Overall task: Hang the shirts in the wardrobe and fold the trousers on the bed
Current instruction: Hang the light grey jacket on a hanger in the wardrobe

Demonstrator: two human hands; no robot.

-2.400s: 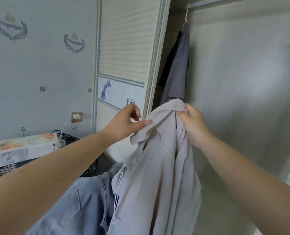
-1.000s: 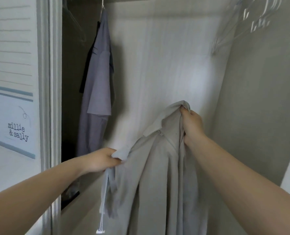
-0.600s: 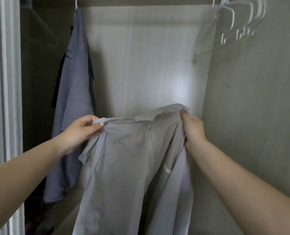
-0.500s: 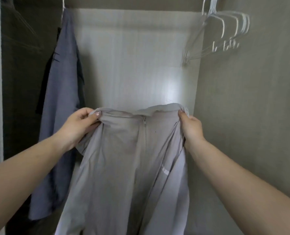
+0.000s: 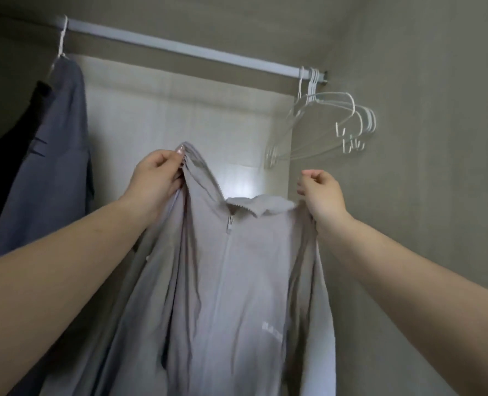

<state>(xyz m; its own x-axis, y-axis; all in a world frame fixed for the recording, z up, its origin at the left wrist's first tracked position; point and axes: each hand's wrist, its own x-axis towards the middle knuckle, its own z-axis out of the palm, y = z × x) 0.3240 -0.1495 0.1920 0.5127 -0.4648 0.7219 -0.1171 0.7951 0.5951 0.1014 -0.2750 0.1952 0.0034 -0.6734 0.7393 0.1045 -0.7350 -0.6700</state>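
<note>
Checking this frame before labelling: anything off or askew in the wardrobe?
Nothing damaged. The grey zip top is held unevenly: the left hand pinches one edge higher than the right hand, so the collar sags. No hanger in it; the spare hangers hang bunched at the rail's right end.

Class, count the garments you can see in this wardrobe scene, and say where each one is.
3. A light grey zip-up top held up in both hands, a blue-grey shirt hanging at the rail's left end, and a black garment behind it. Others may be hidden.
</note>
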